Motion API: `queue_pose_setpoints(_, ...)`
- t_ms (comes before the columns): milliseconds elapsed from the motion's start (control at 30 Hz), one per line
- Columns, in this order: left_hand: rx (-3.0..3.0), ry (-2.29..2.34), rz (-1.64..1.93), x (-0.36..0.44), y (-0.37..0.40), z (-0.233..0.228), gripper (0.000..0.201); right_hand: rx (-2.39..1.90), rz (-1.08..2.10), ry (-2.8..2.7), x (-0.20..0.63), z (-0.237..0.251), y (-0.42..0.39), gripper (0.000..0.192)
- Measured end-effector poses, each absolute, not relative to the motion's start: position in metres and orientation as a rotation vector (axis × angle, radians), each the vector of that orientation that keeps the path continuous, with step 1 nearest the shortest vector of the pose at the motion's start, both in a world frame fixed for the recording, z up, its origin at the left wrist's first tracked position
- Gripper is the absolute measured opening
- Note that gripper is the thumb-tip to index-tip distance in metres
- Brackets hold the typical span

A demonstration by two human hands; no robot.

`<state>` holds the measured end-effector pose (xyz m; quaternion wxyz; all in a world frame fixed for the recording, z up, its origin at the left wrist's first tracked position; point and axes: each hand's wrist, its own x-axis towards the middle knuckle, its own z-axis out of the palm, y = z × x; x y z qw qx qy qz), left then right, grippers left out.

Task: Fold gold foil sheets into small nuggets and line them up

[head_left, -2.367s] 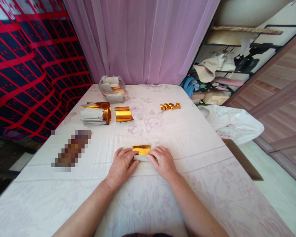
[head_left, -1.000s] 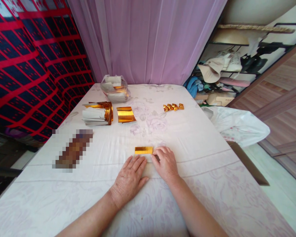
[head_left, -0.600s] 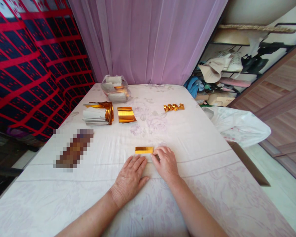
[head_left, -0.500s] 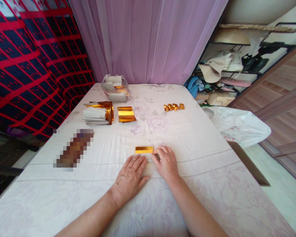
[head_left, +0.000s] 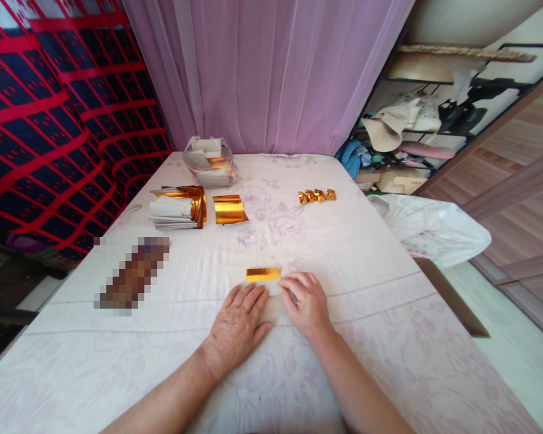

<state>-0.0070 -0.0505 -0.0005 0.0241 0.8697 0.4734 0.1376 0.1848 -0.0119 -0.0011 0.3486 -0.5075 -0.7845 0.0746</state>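
Observation:
A sheet of gold foil paper (head_left: 263, 274) lies in the middle of the table, folded so that a narrow gold strip shows, with a pale part nearer me. My left hand (head_left: 239, 316) rests flat at its near edge, fingers stretched out and thumb apart. At the right end of the paper, my right hand (head_left: 306, 304) has thumb and index finger closed in a pinch at the near corner; its other fingers are curled. Farther off, a single gold foil sheet (head_left: 230, 210) lies beside a stack of gold-and-white papers (head_left: 176, 208).
Several small twisted gold pieces (head_left: 317, 196) sit in a row at the back right. A clear plastic bag (head_left: 208, 161) of papers stands at the back left. A blurred-out item (head_left: 133, 271) lies left. Floral cloth covers the table (head_left: 353, 259). A white bag (head_left: 447, 229) hangs past the right edge.
The right hand's fingertips have shifted slightly toward me at the paper's right end. My left hand stays flat in place. The whole view has shifted slightly.

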Motion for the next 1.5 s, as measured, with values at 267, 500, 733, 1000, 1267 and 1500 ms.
queue_pose_setpoints(267,2.689,1.468,0.400,-0.007,-0.050,0.002,0.049,-1.389,0.170,-2.127,0.181,-0.001,-0.018,0.021)
queue_pose_setpoints(500,2.687,1.468,0.400,-0.007,-0.050,0.001,0.050,-1.373,0.173,-2.122,0.182,-0.003,-0.017,0.021)
queue_pose_setpoints(733,2.665,1.468,0.381,-0.007,-0.050,0.002,0.050,-1.386,0.194,-2.110,0.182,-0.004,-0.016,0.020)
queue_pose_setpoints(1000,2.670,1.463,0.406,-0.007,-0.050,0.000,0.048,-1.536,0.113,-2.073,0.170,-0.003,-0.018,0.009)
queue_pose_setpoints(1267,2.682,1.481,0.376,-0.007,-0.050,0.000,0.049,-1.565,0.130,-2.072,0.170,-0.005,-0.018,0.009)
queue_pose_setpoints(1500,2.709,1.465,0.381,-0.010,-0.049,-0.002,0.050,-1.491,0.247,-2.103,0.183,-0.010,-0.015,0.022)
